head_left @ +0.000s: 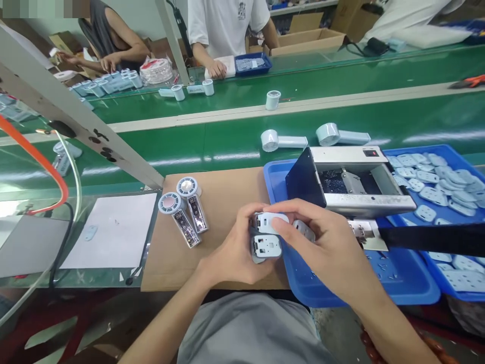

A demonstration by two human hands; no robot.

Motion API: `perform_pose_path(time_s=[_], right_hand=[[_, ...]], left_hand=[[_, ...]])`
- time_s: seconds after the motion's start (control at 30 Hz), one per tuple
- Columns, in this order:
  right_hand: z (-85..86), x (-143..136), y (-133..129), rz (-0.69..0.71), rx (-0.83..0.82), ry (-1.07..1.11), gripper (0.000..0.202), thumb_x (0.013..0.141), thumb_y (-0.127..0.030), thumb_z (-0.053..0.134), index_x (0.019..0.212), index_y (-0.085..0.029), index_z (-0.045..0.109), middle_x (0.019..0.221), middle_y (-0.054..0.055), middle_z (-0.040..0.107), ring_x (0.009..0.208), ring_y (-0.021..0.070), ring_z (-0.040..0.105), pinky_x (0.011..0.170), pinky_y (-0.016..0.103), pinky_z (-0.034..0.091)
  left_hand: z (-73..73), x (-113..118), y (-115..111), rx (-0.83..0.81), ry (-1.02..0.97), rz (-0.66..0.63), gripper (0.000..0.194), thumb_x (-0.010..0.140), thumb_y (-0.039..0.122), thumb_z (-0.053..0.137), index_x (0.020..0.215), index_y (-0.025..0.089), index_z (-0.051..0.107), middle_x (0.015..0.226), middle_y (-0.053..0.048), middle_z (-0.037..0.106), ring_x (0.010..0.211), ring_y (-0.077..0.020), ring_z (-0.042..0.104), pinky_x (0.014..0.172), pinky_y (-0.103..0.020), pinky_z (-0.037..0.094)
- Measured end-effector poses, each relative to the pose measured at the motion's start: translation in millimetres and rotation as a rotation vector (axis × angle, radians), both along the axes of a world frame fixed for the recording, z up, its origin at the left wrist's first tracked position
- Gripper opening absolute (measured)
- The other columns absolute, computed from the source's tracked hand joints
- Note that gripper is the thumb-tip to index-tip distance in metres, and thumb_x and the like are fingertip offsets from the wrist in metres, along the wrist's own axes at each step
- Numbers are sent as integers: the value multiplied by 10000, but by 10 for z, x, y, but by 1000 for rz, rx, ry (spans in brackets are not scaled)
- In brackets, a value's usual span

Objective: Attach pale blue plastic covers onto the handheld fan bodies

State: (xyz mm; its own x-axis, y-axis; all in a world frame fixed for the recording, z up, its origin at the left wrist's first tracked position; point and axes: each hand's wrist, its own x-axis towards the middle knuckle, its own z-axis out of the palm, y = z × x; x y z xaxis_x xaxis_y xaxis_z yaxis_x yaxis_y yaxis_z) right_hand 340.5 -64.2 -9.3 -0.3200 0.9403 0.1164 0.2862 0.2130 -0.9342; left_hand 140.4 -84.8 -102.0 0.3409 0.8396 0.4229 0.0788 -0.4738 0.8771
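My left hand point(235, 253) grips a small grey fan body point(265, 247) from below, close to my chest. My right hand point(322, 242) comes over it from the right, with fingers pinching a pale plastic cover plate point(273, 220) against the top of the fan. Two open fan bodies point(184, 207) with exposed circuit boards lie side by side on the brown cardboard mat point(223, 192), left of my hands.
A metal machine point(352, 184) sits in a blue tray point(397, 278); another blue tray point(447, 156) holds several cover plates. Finished fans point(282, 140) lie on the green conveyor point(227, 146). Other people work across the belt. A white sheet point(113, 230) and an orange cable point(38, 162) lie left.
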Motion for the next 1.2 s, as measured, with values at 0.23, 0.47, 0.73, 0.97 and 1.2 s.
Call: perform_pose_path(time_s=[0.23, 0.47, 0.73, 0.97, 1.2], right_hand=[[10, -65, 92, 111, -302, 63, 407, 1041, -540, 788, 1073, -189, 585, 772, -16, 650, 601, 78, 476, 525, 155, 347], [-38, 74, -216, -153, -50, 131, 252, 1255, -504, 476, 1205, -267, 542, 1013, 3, 607, 802, 96, 551, 720, 179, 515], [179, 163, -295, -28, -137, 156, 228, 1129, -383, 771, 1234, -276, 600, 1015, -24, 658, 755, 78, 706, 674, 118, 618], [175, 89, -268, -36, -173, 88, 280, 1109, -404, 762, 941, -187, 705, 977, 29, 623, 771, 82, 673, 557, 123, 509], [95, 36, -331, 59, -416, 231, 296, 1066, -392, 816, 926, -178, 667, 879, 2, 544, 703, 73, 602, 582, 164, 497]], left_hand=[[-65, 67, 85, 208, -57, 22, 1141, 749, 7, 752, 1669, 337, 163, 1528, -179, 436, 1397, -332, 625, 1025, -515, 645], [-32, 45, 107, 268, -62, -31, 906, 788, -16, 751, 1495, 337, 309, 1462, -164, 507, 1308, -291, 620, 889, -390, 591], [-133, 164, 96, 229, -212, 33, 801, 917, 479, 967, 1453, 338, 388, 1446, -153, 552, 1297, -308, 634, 965, -460, 601], [-208, 235, 135, 270, -252, 82, 735, 958, 770, 778, 1455, 356, 429, 1432, -138, 604, 1261, -285, 699, 948, -447, 615], [-180, 226, 84, 331, -157, 94, 875, 858, 841, 810, 1481, 366, 421, 1389, -153, 656, 1154, -310, 749, 931, -508, 614]])
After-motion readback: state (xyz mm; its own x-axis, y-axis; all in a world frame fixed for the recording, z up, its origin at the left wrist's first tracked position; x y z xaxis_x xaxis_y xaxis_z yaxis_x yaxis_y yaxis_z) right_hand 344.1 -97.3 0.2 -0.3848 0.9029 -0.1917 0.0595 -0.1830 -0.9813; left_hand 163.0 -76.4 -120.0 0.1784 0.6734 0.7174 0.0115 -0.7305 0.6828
